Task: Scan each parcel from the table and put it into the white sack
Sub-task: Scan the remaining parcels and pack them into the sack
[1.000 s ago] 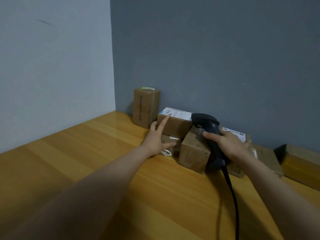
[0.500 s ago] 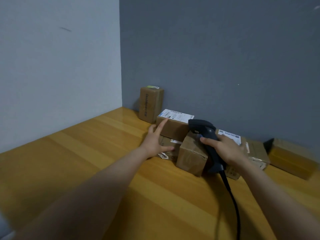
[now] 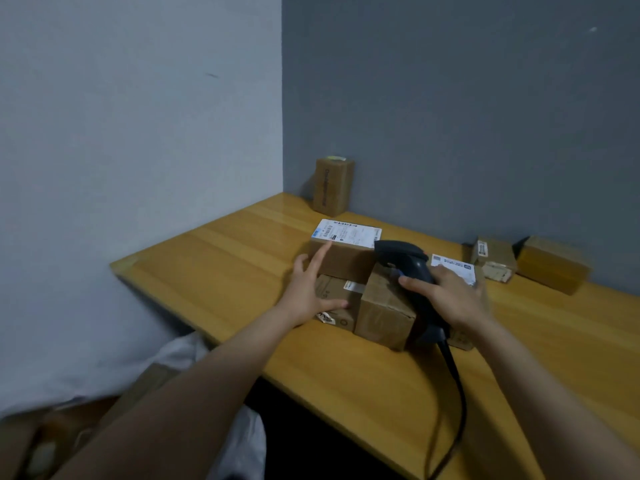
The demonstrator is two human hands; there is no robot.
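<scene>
A cluster of brown cardboard parcels sits on the wooden table [image 3: 221,271]. The top parcel [image 3: 341,259] carries a white label. My left hand [image 3: 311,292] rests against its side with fingers spread, thumb on the lower parcel [image 3: 334,306]. My right hand [image 3: 450,296] grips a dark barcode scanner [image 3: 405,263] over another parcel [image 3: 384,313] and a labelled one [image 3: 453,266] behind it. The white sack [image 3: 173,362] lies below the table's left edge, with brown parcels visible inside.
An upright box [image 3: 333,187] stands in the far corner against the grey wall. Two more parcels [image 3: 493,259] [image 3: 550,265] lie at the back right. The scanner cable [image 3: 457,393] trails over the table's front.
The view has tilted down and pulled back, bringing the table's edge and the white sack into sight. Both hands stay on the parcels and scanner much as before.
</scene>
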